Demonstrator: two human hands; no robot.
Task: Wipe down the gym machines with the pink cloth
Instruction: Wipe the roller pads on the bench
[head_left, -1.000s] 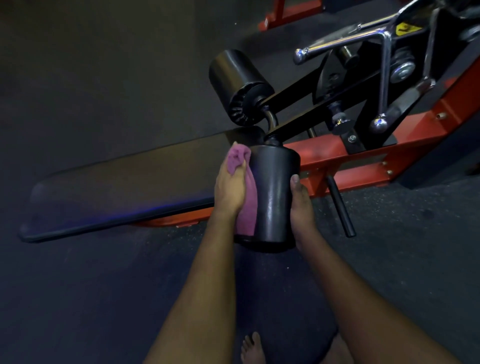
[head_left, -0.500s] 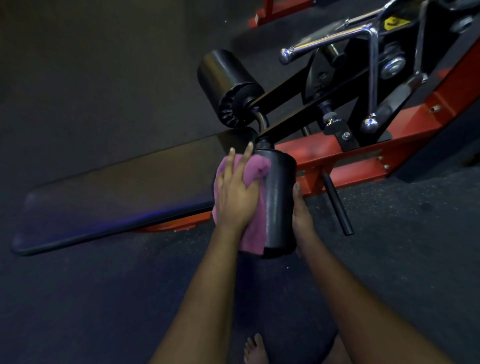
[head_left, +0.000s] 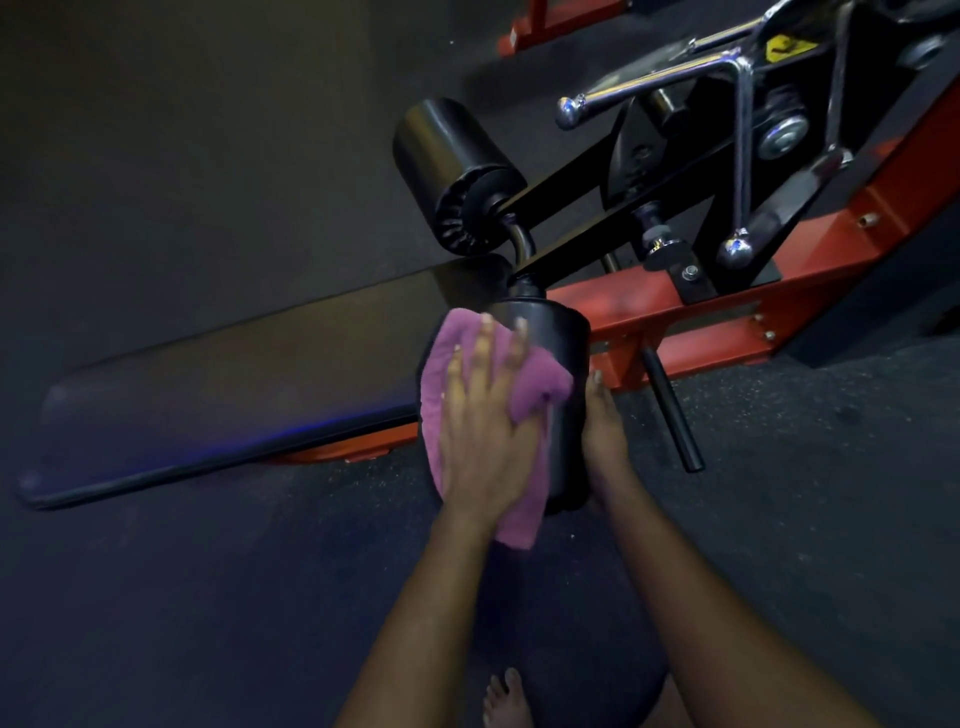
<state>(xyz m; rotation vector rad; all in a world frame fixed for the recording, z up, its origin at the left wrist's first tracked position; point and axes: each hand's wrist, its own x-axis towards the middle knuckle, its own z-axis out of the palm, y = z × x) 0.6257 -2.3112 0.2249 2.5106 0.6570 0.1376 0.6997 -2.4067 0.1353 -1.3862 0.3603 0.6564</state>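
Bench pad (head_left: 234, 384): lay long and black at the left.
Pink cloth (head_left: 434, 384): spread on the left side of the black roller (head_left: 563, 353), under the palm.
Left hand (head_left: 483, 421): flat, fingers straight, pressing the cloth onto the roller.
Right hand (head_left: 602, 431): against the roller's right side; fingers hidden, grip unclear.

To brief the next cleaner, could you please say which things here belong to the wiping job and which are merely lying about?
In the job: pink cloth, left hand pressing it on the near roller pad, right hand beside that pad, bench pad, far roller pad, chrome handles.
Just about: second red frame, floor, bare foot.
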